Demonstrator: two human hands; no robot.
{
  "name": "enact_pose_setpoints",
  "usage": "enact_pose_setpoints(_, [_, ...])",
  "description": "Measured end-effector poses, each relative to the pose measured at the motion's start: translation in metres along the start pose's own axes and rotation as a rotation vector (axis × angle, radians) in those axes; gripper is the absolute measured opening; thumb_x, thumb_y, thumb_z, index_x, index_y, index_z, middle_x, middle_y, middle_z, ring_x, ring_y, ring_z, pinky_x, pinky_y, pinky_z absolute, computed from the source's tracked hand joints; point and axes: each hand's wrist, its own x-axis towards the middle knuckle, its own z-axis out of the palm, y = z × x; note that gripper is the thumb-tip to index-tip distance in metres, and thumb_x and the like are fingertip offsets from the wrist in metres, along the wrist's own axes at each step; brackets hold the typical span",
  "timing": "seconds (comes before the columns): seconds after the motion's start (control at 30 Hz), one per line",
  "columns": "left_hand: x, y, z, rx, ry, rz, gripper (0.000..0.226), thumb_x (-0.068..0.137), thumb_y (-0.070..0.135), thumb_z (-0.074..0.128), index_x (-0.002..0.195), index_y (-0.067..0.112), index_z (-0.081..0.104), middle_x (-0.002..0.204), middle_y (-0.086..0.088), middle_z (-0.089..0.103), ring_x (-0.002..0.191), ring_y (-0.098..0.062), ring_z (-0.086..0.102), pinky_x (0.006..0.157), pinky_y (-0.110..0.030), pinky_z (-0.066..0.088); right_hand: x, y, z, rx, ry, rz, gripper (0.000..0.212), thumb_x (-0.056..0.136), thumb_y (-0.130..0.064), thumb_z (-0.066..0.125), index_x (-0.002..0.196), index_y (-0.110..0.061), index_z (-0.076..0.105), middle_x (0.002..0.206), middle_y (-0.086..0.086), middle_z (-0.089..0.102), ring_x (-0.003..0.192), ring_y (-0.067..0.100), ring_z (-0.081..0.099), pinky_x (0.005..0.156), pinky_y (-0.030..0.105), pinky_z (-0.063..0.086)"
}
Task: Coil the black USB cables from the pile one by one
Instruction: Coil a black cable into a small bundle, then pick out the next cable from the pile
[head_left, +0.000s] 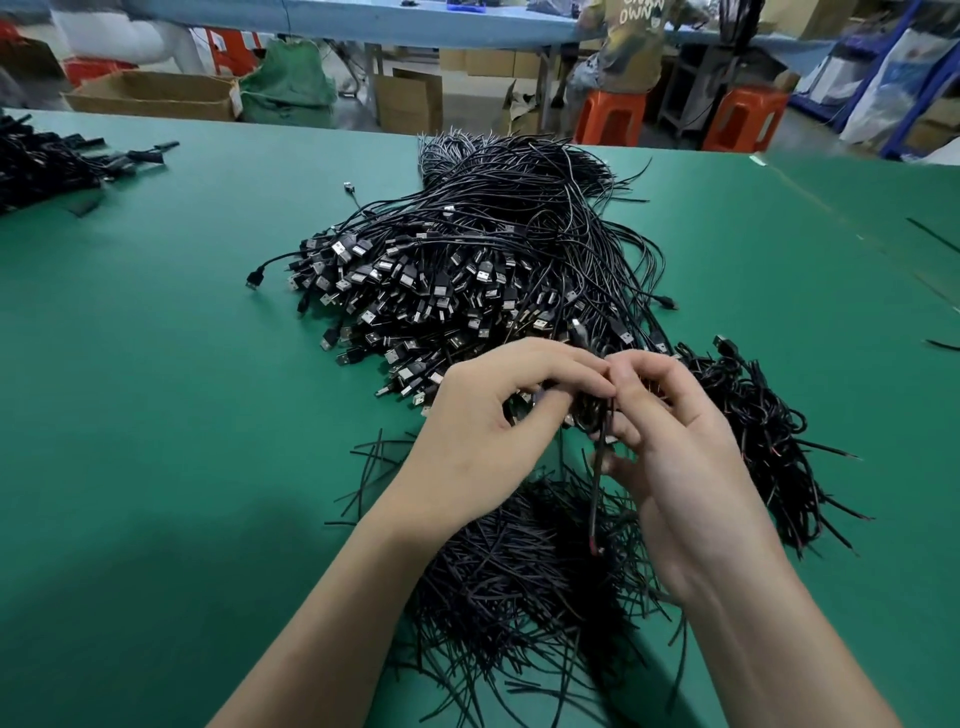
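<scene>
Both grips pinching one cable (596, 499) before the pile (467, 270), left hand (483, 441), right hand (685, 467), fingers (566, 371) hiding its upper part

Above the table (156, 364), the left hand (483, 431) and right hand (675, 457) pinch one cable (597, 493), its end hanging down. The pile (467, 270) lies just beyond, with coiled cables (753, 415) to the right.

open green table (156, 415) to the left, cable pile (467, 260) ahead, coiled bundles (769, 441) crowding the right
</scene>
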Motion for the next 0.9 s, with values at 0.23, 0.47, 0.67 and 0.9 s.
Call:
enact_pose_setpoints(0.23, [0.022, -0.016, -0.010, 0.087, 0.098, -0.190, 0.026, 0.098, 0.007, 0.063, 0.107, 0.029, 0.073, 0.113, 0.021, 0.069, 0.096, 0.008, 0.064, 0.080, -0.012, 0.050, 0.037, -0.016, -0.047, -0.643, 0.176, -0.316, 0.007, 0.092, -0.027, 0.072, 0.086, -0.028, 0.069, 0.071, -0.011, 0.066, 0.060, 0.007, 0.056, 0.060, 0.028, 0.047])
enact_pose_setpoints(0.47, [0.110, -0.059, -0.059, 0.880, 0.194, -0.259, 0.028, 0.105, 0.019, 0.054, 0.127, 0.020, 0.070, 0.131, -0.006, 0.067, 0.125, -0.026, 0.055, 0.108, -0.043, 0.043, 0.079, -0.030, -0.089, -1.292, 0.390, -0.355, 0.008, 0.093, -0.029, 0.067, 0.098, -0.024, 0.070, 0.087, 0.001, 0.071, 0.086, 0.032, 0.063, 0.070, 0.037, 0.050])
enact_pose_setpoints(0.67, [0.142, -0.080, -0.080, 1.191, -0.043, -0.404, 0.031, 0.105, 0.030, 0.059, 0.133, 0.021, 0.068, 0.137, -0.013, 0.062, 0.130, -0.036, 0.053, 0.104, -0.047, 0.047, 0.089, -0.029, -0.088, -1.594, 0.275, -0.095, 0.031, 0.096, -0.043, 0.061, 0.116, -0.021, 0.072, 0.116, 0.014, 0.062, 0.116, 0.037, 0.052, 0.091, 0.045, 0.045])
enact_pose_setpoints(0.9, [0.147, -0.080, -0.092, 1.172, 0.009, -0.348, 0.020, 0.094, 0.029, 0.075, 0.113, 0.026, 0.077, 0.115, -0.007, 0.074, 0.116, -0.033, 0.063, 0.100, -0.042, 0.043, 0.081, -0.041, -0.063, -1.527, 0.184, -0.185, 0.037, 0.096, -0.045, 0.060, 0.126, -0.024, 0.063, 0.130, 0.008, 0.047, 0.130, 0.029, 0.038, 0.103, 0.050, 0.034])
